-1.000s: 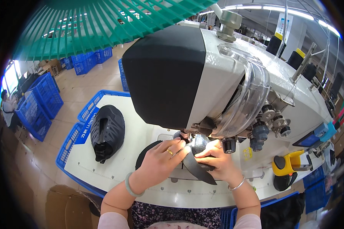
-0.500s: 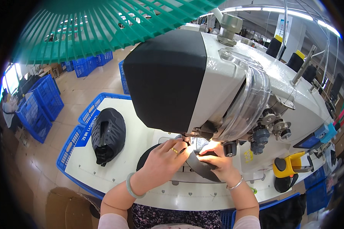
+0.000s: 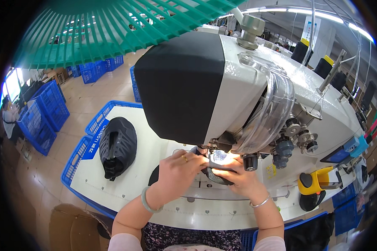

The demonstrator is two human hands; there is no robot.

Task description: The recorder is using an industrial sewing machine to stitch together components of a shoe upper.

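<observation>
My left hand (image 3: 181, 168) and my right hand (image 3: 238, 175) press together on a dark fabric piece (image 3: 213, 176) under the needle area of a large white sewing machine (image 3: 255, 88). Both hands pinch the piece, fingers curled, right below the machine's small lit work light. Part of the dark piece shows past my left wrist at the table's middle. A black cover wraps the machine's near end (image 3: 180, 79). The needle itself is hidden by the machine head.
A stack of black shaped pieces (image 3: 117, 144) lies on the white table (image 3: 125, 184) to the left. Blue crates (image 3: 46, 113) stand on the floor at left. A yellow and black tool (image 3: 314, 186) sits at the right. A green fan guard (image 3: 113, 25) hangs overhead.
Both hands have drawn closer together and moved up under the machine head with the dark piece; less of the piece lies spread on the table now.
</observation>
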